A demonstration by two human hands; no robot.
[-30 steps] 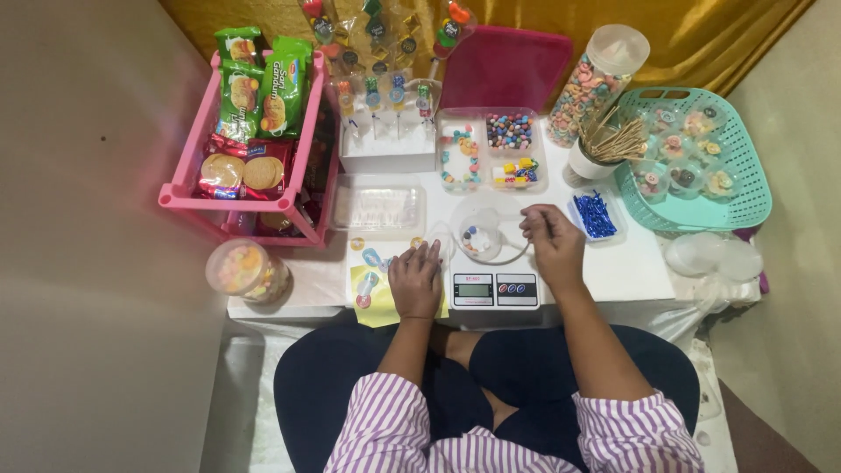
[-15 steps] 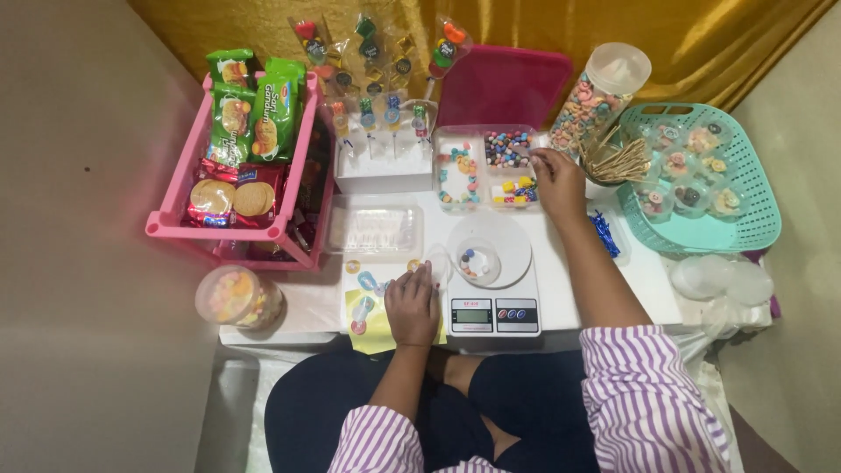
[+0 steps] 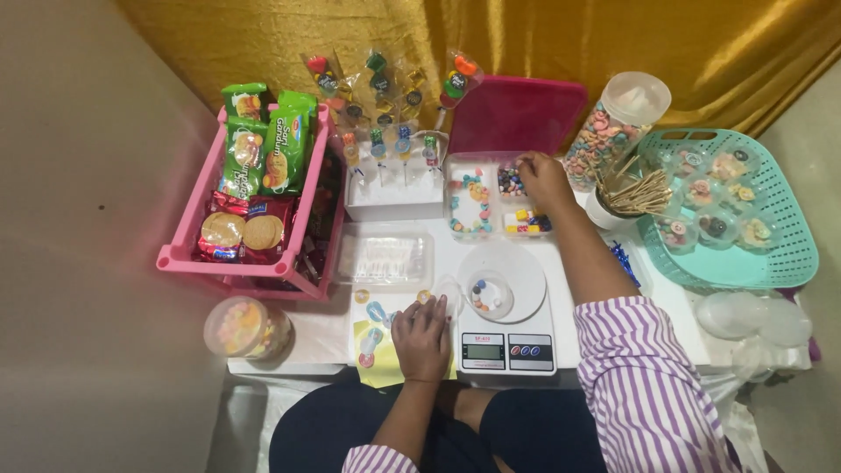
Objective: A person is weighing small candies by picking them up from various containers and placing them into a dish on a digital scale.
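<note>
My right hand (image 3: 544, 178) reaches into the clear divided tray (image 3: 480, 206) of small coloured candies, fingers pinched over its far right compartment; whether it holds a candy I cannot tell. My left hand (image 3: 422, 336) rests flat, fingers loosely apart, on a yellow sheet with round stickers (image 3: 372, 343) at the table's near edge. Between the hands stands a white kitchen scale (image 3: 511, 337) carrying a small clear cup (image 3: 488, 295) with a few coloured candies in it.
A pink rack of biscuit packs (image 3: 254, 193) stands at the left, a lidded candy tub (image 3: 236, 328) below it. Wrapped lollipops in a white block (image 3: 394, 188), a jar of cereal rings (image 3: 611, 131), a cup of wooden sticks (image 3: 624, 197) and a teal basket (image 3: 771, 258) of filled cups lie beyond.
My right hand left the cup on the scale and reached forward into the candy tray's far compartment. The left hand stayed on the sticker sheet. The camera tilted.
</note>
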